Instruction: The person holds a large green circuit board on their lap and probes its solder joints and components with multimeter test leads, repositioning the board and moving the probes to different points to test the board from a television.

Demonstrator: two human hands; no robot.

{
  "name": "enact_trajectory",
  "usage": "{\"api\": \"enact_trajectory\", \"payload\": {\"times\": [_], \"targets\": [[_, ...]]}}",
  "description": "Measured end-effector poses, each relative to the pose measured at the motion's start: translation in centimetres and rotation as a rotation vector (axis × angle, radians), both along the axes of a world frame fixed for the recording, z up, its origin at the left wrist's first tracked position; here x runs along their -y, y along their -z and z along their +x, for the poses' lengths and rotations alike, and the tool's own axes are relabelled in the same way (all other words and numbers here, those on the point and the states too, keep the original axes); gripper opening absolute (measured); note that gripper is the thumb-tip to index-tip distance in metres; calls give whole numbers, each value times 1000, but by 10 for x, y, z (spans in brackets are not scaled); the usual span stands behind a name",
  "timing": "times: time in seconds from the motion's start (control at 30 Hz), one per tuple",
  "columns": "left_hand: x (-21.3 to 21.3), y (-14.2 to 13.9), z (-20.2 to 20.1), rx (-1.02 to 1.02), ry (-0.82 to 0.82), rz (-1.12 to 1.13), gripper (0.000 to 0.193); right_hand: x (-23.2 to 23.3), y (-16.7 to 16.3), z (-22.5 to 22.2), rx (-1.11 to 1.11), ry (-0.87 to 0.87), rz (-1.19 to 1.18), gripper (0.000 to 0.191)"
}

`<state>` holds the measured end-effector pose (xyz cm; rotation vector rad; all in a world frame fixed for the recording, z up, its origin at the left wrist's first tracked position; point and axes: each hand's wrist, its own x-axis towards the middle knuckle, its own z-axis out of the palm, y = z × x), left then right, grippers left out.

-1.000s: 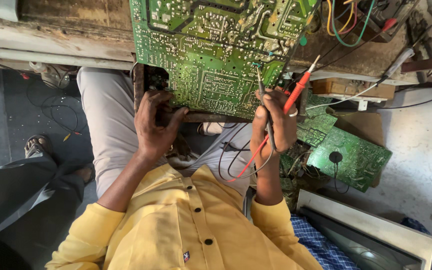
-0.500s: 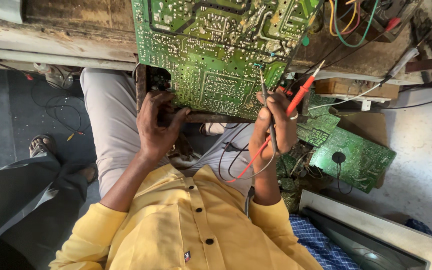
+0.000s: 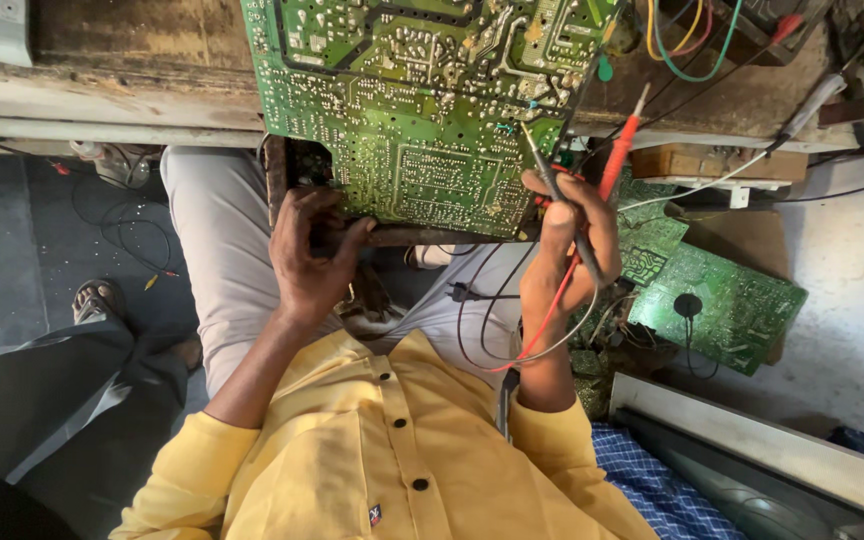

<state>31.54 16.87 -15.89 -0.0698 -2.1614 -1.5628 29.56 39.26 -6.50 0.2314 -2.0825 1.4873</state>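
In the head view we see our left hand (image 3: 314, 250) closed around the near edge of the large green circuit board (image 3: 422, 110), fingers curled over the dark frame at its lower left corner, so the board lies just above and ahead of that hand and stretches away onto the worn wooden bench (image 3: 132, 50). Our right hand (image 3: 564, 245) is clenched around two test probes at the board's lower right corner: the black probe (image 3: 550, 185) runs up through the fingers with its tip touching the solder side of the board, while the red probe (image 3: 620, 150) angles up and to the right, its tip clear of the board's edge. Red and black leads (image 3: 537, 335) loop down from that hand toward our yellow shirt (image 3: 382, 450). The board thus sits between the two hands, held at one corner and probed at the other, its lower edge hanging over our grey trousers (image 3: 217, 250). To the right of the right hand, well apart from the held board, a smaller green circuit board (image 3: 727, 310) lies on the floor, with a grey framed panel (image 3: 752, 460) nearer to us
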Motion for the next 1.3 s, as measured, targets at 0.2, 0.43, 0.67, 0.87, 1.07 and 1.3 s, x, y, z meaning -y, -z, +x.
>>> {"api": "enact_trajectory", "payload": {"times": [0.2, 0.43, 0.67, 0.87, 1.07, 1.3], "targets": [[0, 3, 0, 10, -1, 14, 45, -7, -9, 4, 195, -86, -8, 22], [-1, 3, 1, 23, 0, 23, 44, -5, -9, 2, 111, -47, -42, 25], [1, 0, 1, -18, 0, -16, 45, -5, -4, 2, 57, -23, 28, 29], [0, -1, 1, -11, -2, -10, 45, -3, -8, 0, 48, -53, 11, 25], [0, 1, 0, -5, -6, 5, 45, -3, -25, 4, 233, -19, 153, 23], [-1, 0, 1, 13, 3, 21, 44, -11, -13, 1, 86, -110, 114, 21]]}}
